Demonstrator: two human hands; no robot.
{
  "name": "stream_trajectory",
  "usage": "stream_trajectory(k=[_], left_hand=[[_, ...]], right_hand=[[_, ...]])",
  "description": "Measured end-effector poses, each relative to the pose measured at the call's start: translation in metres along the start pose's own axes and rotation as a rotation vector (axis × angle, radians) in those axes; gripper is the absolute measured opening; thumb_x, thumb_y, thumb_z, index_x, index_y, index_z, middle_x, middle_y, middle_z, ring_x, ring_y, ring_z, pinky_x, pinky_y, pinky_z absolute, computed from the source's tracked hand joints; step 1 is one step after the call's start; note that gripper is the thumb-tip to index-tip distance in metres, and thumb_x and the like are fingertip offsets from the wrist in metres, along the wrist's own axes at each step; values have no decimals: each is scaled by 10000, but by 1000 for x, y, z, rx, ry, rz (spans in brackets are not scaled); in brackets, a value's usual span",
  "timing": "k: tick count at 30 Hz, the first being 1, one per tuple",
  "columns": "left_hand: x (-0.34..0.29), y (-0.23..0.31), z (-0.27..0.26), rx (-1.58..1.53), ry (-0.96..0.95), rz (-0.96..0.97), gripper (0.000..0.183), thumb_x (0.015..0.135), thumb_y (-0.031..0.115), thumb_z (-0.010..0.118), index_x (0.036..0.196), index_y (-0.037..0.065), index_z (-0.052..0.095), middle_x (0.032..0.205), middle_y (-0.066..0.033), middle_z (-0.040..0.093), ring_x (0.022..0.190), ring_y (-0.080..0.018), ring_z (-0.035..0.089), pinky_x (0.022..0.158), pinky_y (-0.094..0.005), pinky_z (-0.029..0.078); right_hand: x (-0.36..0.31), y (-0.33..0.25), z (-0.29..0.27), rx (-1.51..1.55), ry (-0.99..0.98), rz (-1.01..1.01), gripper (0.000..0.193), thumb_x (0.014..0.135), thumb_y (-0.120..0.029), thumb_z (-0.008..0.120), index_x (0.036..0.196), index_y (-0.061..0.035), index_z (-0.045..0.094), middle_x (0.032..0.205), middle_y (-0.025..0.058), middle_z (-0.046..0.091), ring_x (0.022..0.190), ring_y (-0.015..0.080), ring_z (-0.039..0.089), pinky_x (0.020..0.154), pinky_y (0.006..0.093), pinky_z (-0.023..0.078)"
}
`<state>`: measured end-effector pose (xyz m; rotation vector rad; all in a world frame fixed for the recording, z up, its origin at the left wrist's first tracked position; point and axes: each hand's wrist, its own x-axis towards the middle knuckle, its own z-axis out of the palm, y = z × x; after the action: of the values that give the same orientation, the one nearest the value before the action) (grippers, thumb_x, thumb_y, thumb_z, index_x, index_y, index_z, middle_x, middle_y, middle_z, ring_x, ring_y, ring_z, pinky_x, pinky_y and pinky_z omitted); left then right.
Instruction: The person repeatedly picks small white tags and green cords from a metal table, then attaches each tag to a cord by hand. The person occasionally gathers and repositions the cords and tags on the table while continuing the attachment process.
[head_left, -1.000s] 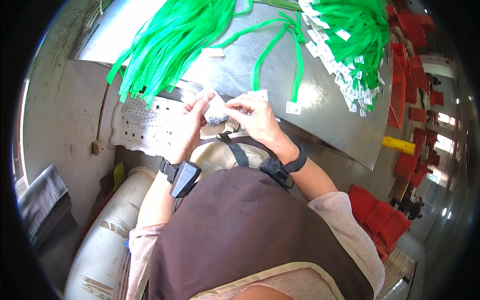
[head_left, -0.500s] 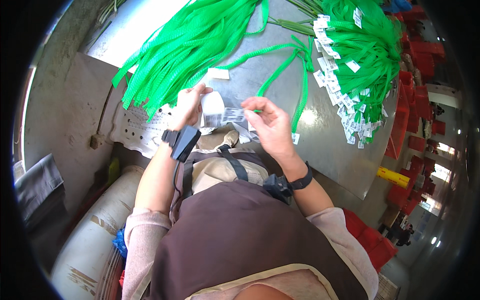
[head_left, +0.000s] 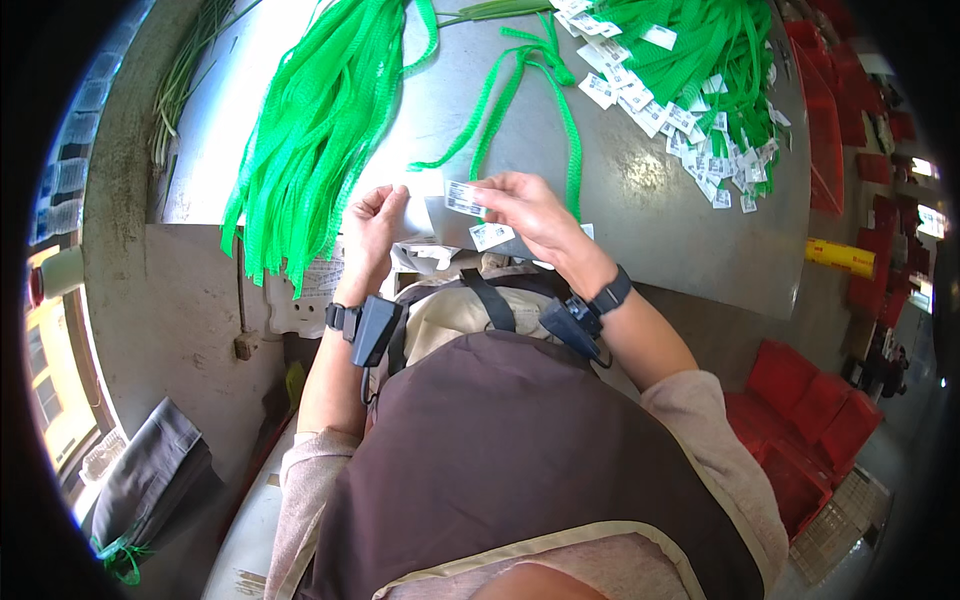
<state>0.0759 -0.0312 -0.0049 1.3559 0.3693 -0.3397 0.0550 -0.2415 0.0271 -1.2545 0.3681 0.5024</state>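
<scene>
My right hand [head_left: 528, 212] pinches a small white printed label [head_left: 462, 198] between thumb and fingertips, above the near edge of the metal table. Just left of it, my left hand [head_left: 370, 238] is closed, thumb against curled fingers; what it holds, if anything, cannot be made out. A white piece [head_left: 425, 184] shows beside its fingertips, at the end of a loose green mesh strip [head_left: 490, 105]. Below my right fingers is another printed label [head_left: 491, 236]. White paper [head_left: 432, 256] hangs near the table edge, partly hidden.
A bundle of green mesh strips [head_left: 318, 130] lies at left on the metal table [head_left: 660, 235]. At far right is a pile of green mesh strips [head_left: 690, 60] with many labels. Green stems [head_left: 190, 80] lie far left. Red crates [head_left: 800, 440] stand to the right, near a yellow roll [head_left: 840, 257].
The white label roll is no longer seen in my left hand. My right hand now holds a separate label. The view has shifted, bringing more of the window side into sight.
</scene>
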Motion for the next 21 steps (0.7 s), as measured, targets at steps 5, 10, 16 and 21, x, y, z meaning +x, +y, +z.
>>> stream_trajectory(k=[5, 10, 16, 21], left_hand=[[-25, 16, 21, 18, -69, -25, 155, 875, 111, 606, 959, -14, 645, 849, -40, 653, 736, -76, 590, 640, -219, 478], [-34, 15, 33, 86, -89, 14, 167, 877, 107, 590, 961, -30, 637, 827, -47, 654, 692, -84, 600, 623, -232, 494], [-43, 22, 46, 109, -3, 9, 199, 898, 168, 585, 905, -22, 647, 779, 13, 610, 683, -32, 488, 607, -190, 390], [-46, 27, 63, 443, 0, 72, 253, 903, 214, 585, 783, -3, 634, 674, 49, 563, 603, -14, 412, 506, -210, 338]], right_hand=[[13, 0, 6, -9, -78, 32, 180, 841, -161, 664, 934, -17, 610, 862, 12, 609, 740, 69, 531, 655, 207, 439], [16, -1, 0, -31, -91, 19, 160, 819, -152, 684, 893, -25, 620, 839, 12, 612, 720, 65, 530, 631, 203, 431], [22, 4, -11, 34, -107, -32, 109, 791, -63, 683, 844, -6, 606, 778, 34, 625, 675, 78, 562, 605, 213, 447], [12, -3, -15, 43, -218, -97, 157, 795, 12, 656, 919, 17, 559, 781, 75, 632, 675, 114, 609, 590, 231, 476]])
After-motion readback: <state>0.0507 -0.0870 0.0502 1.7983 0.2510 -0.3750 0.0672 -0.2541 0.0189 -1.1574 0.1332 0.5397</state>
